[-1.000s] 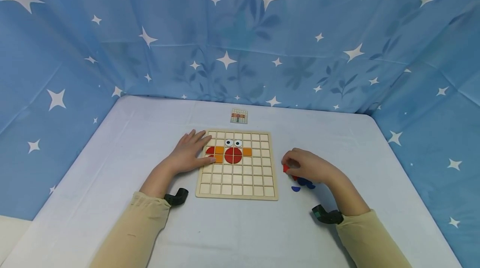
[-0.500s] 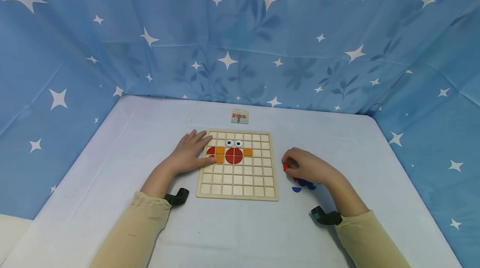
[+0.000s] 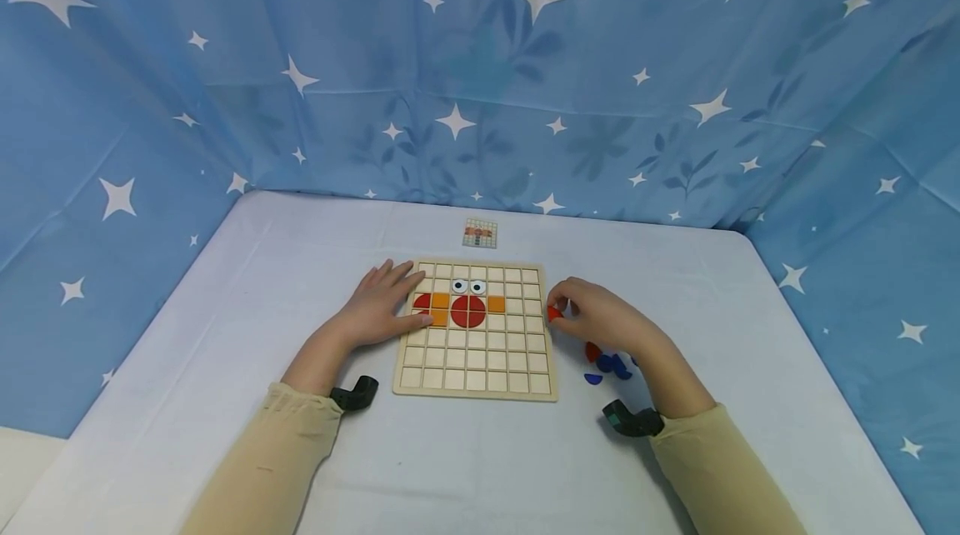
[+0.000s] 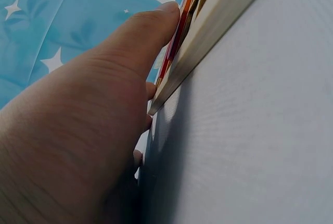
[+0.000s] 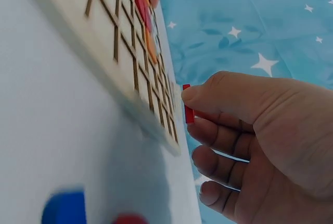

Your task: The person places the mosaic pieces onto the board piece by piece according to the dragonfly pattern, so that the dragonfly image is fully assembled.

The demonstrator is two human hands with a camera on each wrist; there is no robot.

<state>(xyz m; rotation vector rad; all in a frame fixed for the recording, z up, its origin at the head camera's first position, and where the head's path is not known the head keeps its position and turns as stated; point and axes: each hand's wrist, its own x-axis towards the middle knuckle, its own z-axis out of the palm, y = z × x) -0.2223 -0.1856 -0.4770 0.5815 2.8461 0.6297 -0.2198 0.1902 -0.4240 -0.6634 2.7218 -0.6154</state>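
A wooden grid board (image 3: 475,364) lies flat on the table, carrying red quarter pieces (image 3: 468,312) that form a circle, orange squares (image 3: 496,304) and two eye pieces (image 3: 468,287). My left hand (image 3: 378,306) rests on the board's left edge with its fingers spread and the thumb lying over an orange and a red piece. Just off the board's right edge, my right hand (image 3: 600,314) pinches a small red piece (image 5: 188,104) between thumb and fingers. In the right wrist view that piece is seen edge-on, so its full outline is hidden.
Loose blue pieces (image 3: 619,367) and a red piece (image 3: 592,351) lie to the right of the board, partly beneath the right wrist. A small pattern card (image 3: 480,233) lies behind the board. A blue starry curtain (image 3: 480,85) surrounds the table's far sides.
My right hand has lifted the red piece away from the loose pile and moved left and slightly forward to the board's edge. The left hand has stayed in place.
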